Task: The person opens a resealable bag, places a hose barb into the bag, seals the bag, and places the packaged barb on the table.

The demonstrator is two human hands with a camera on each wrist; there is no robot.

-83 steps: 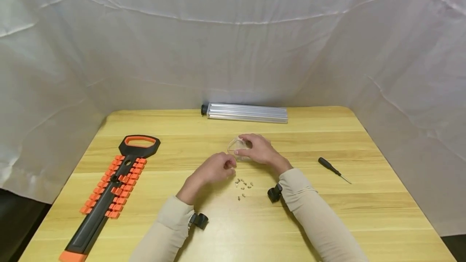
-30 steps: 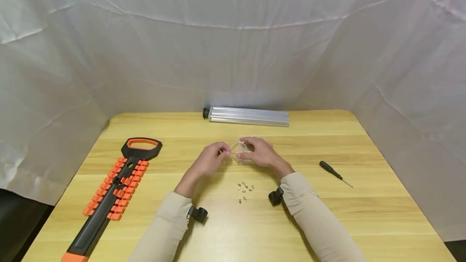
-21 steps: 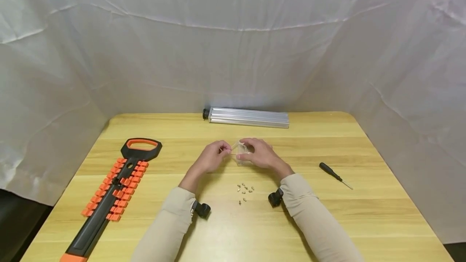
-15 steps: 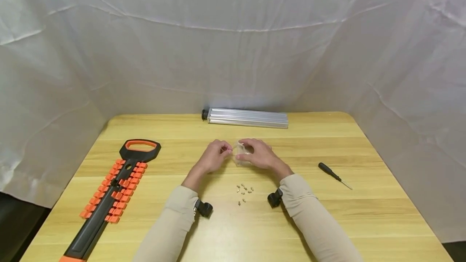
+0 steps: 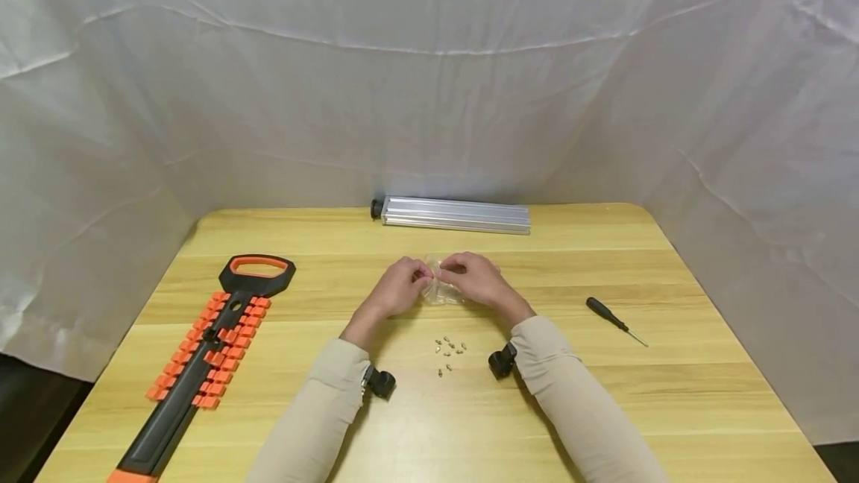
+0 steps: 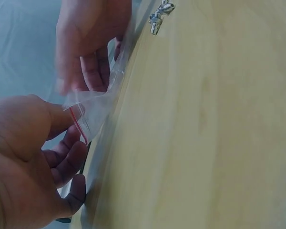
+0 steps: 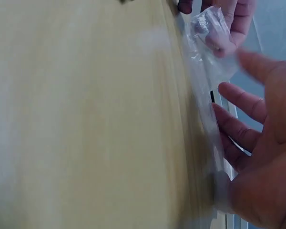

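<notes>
A small clear zip-lock bag (image 6: 93, 107) with a red seal line hangs low over the table between both hands. My left hand (image 5: 396, 288) pinches the bag's mouth at its left corner; its other fingers curl loosely in the left wrist view. My right hand (image 5: 475, 279) has thumb and index finger at the bag's mouth, close to the left fingertips, and seems to pinch the film. Its thumb is blurred and its index fingertip hidden in the wrist views. Several small metal fittings (image 5: 447, 349) lie loose on the table in front of the bag.
An aluminium profile (image 5: 456, 215) with a black end lies along the back edge. A black screwdriver (image 5: 607, 312) lies at the right. To the left is a black rack (image 5: 201, 367) with orange clips and a handle. Grey cloth (image 5: 429, 80) walls the wooden table (image 5: 671, 408).
The bag's mouth, spread between the hands earlier, now looks flattened. My left hand first came up to the bag's edge; then my right fingers moved left along the mouth towards it.
</notes>
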